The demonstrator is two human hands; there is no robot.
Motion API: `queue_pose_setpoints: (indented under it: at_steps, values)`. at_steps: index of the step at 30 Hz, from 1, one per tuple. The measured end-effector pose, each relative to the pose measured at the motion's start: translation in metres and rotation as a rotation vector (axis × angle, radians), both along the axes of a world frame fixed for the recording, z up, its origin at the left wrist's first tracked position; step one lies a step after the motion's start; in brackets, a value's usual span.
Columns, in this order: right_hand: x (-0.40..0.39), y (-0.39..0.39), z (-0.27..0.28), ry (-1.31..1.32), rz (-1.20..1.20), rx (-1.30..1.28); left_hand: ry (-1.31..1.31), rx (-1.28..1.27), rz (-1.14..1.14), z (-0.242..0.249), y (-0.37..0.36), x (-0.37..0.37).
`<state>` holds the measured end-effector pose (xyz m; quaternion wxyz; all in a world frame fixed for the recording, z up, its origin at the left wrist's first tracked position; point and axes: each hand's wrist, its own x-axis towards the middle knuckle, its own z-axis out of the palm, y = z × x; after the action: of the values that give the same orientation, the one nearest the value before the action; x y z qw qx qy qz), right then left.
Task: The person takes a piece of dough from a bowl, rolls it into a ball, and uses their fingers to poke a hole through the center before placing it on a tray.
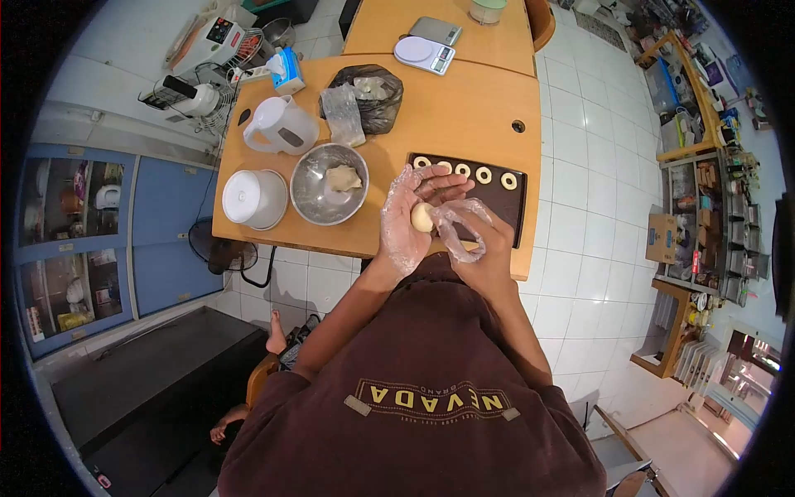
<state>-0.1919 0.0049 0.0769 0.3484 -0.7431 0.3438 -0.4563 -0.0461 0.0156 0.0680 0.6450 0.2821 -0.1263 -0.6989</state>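
My left hand [402, 224] is turned palm up in a thin clear plastic glove, its fingers stretched towards the tray. On its palm rests a small pale dough ball [422, 218]. Curled fingers of my right hand [480, 240], also in clear plastic, touch the ball from the right. Partly hidden behind both hands lies a dark baking tray [489, 211] with several dough rings [484, 175] in a row along its far edge. Left of my hands, a metal bowl [306, 199] holds a lump of dough [343, 178].
Around the bowl stand a white tub [255, 200], an electric kettle [286, 126] and a black plastic bag [381, 103]. Farther back are a tissue box [287, 71] and a kitchen scale [424, 54]. Another person's foot [276, 333] and hand [225, 427] show at lower left.
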Motion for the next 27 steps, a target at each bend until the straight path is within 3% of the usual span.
queue_pose_setpoints:
  at_steps: [7, 10, 13, 19, 22, 27]
  values:
    - [-0.008, -0.009, 0.017, 0.011, 0.016, -0.01, 0.633, 0.014, -0.211, -0.01, 0.001, 0.017]
    - [-0.018, -0.011, 0.016, 0.075, 0.122, 0.015, 0.738, -0.028, -0.286, -0.011, 0.001, 0.017]
    - [-0.021, -0.012, 0.019, 0.121, 0.195, 0.018, 0.473, 0.103, -0.225, -0.001, 0.0, 0.011]
    - [-0.023, -0.014, 0.011, 0.19, 0.202, -0.01, 0.413, 0.16, -0.24, -0.007, 0.004, 0.012]
    - [-0.019, -0.015, 0.001, 0.151, 0.151, 0.031, 0.464, 0.096, -0.252, -0.01, 0.005, 0.016]
    - [-0.008, -0.007, 0.01, 0.069, 0.042, 0.148, 0.142, 0.006, -0.132, 0.0, 0.005, 0.005]
